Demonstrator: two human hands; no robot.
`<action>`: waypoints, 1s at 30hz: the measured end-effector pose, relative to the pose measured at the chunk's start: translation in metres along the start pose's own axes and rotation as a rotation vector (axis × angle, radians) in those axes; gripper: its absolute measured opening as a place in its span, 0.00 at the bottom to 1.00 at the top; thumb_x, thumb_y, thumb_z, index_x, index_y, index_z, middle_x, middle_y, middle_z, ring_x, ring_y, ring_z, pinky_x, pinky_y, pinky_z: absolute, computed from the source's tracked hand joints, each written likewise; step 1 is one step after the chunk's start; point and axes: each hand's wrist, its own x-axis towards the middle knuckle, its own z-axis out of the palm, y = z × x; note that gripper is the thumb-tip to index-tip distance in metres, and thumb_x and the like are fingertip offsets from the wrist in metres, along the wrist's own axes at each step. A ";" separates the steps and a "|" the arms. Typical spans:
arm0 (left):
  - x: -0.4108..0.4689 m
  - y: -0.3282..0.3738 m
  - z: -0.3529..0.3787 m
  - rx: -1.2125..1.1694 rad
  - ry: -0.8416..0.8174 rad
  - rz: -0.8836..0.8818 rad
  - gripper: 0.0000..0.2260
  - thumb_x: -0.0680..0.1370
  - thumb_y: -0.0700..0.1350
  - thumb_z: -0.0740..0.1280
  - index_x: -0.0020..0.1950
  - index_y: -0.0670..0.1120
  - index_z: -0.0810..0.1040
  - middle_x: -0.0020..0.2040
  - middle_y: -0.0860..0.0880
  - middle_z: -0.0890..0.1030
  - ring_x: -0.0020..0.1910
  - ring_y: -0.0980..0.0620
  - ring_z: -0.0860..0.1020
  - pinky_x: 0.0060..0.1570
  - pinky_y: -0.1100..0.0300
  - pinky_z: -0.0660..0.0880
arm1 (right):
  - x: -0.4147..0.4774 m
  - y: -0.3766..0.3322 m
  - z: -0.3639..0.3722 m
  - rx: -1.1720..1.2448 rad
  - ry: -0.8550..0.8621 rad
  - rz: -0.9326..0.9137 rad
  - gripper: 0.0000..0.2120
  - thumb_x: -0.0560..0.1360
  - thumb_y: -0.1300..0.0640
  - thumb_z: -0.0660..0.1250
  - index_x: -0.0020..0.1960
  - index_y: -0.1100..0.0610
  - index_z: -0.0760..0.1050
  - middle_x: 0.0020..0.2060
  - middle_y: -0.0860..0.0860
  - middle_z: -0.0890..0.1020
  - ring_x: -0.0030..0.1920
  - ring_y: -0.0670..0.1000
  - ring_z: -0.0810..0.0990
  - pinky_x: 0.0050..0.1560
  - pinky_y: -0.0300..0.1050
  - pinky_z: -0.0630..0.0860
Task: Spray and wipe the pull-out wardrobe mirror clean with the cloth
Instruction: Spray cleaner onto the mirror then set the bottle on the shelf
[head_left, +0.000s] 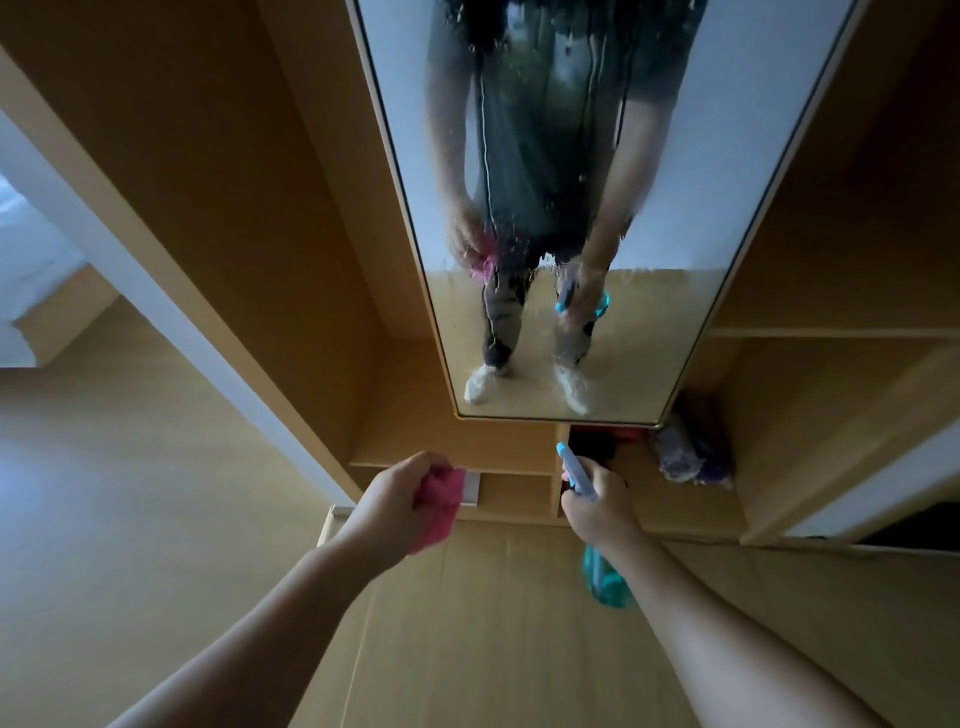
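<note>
Your left hand is closed in a fist round the pink cloth. The cloth is bunched up; part pokes out past the fingers and a fold hangs below the palm. The hand sits just below and left of the bottom left corner of the mirror, not touching the glass.

Your right hand grips the spray bottle by its neck, fingers curled round it. The light blue nozzle points up toward the mirror's bottom edge, and the teal body hangs down under the wrist. I can't tell if a finger is on the trigger. This hand is below the bottom edge, nearer the right corner, also clear of the glass.

The mirror stands upright in a thin light frame, set against the wooden wardrobe. The glass is wet, with droplets and runs all over the upper and middle part, blurring the reflection (you can make out legs, pale shoes, the pink cloth and the bottle in it). The lower strip looks hazy.

Under the mirror's bottom edge are small open wardrobe compartments. A crumpled bundle of fabric lies in the one by the bottom right corner. Wood-look floor runs beneath both arms.
</note>
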 end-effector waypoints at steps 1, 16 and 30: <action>0.001 0.000 0.001 -0.004 -0.002 -0.004 0.15 0.75 0.37 0.69 0.59 0.51 0.75 0.48 0.58 0.75 0.46 0.61 0.75 0.38 0.74 0.74 | 0.000 0.001 -0.002 -0.005 0.002 -0.003 0.12 0.71 0.67 0.60 0.47 0.52 0.73 0.38 0.48 0.76 0.37 0.48 0.76 0.34 0.37 0.68; 0.018 0.024 0.024 -0.054 -0.039 0.020 0.13 0.74 0.38 0.70 0.51 0.56 0.75 0.45 0.54 0.80 0.43 0.59 0.79 0.40 0.66 0.79 | -0.005 0.044 -0.048 0.072 0.222 0.137 0.19 0.74 0.65 0.62 0.64 0.55 0.73 0.42 0.51 0.78 0.36 0.49 0.77 0.32 0.39 0.70; 0.036 0.069 0.058 -0.095 -0.135 0.037 0.17 0.72 0.33 0.67 0.52 0.54 0.75 0.44 0.57 0.78 0.38 0.63 0.78 0.31 0.72 0.74 | -0.019 0.060 -0.086 0.139 0.266 0.135 0.08 0.72 0.64 0.62 0.46 0.55 0.76 0.39 0.54 0.80 0.39 0.55 0.80 0.36 0.43 0.75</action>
